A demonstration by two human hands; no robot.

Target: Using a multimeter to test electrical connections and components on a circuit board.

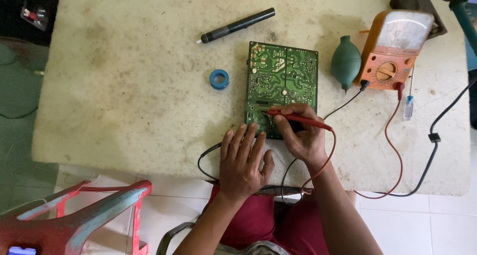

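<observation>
1. At the centre of the frame I see a green circuit board (281, 86) lying flat on the pale, stained tabletop (124, 111), solder side up.
2. My right hand (298, 135) sits at the board's lower right corner, fingers curled tight around a red probe (298, 119); the probe's tip points left and touches the board's lower edge area.
3. My left hand (243, 160) lies just below the board, palm down with fingers spread and flat, fingertips touching the board's lower edge. It holds nothing that I can see; a black lead (208, 150) runs out from under it to the left.
4. A red wire (392, 150) loops from the probe down past the tabletop edge and up to an orange analogue multimeter (392, 51) at the upper right.
5. Just left of the meter stands a green rubber blower bulb (346, 62), near the board's right side.
6. A blue ring-shaped spool (219, 79) lies left of the board, and a black pen-shaped tool (238, 25) lies above it, tilted.
7. A small screwdriver with a clear blue handle (408, 106) lies below the meter.
8. A red stool (84, 210) shows at the lower left.
</observation>
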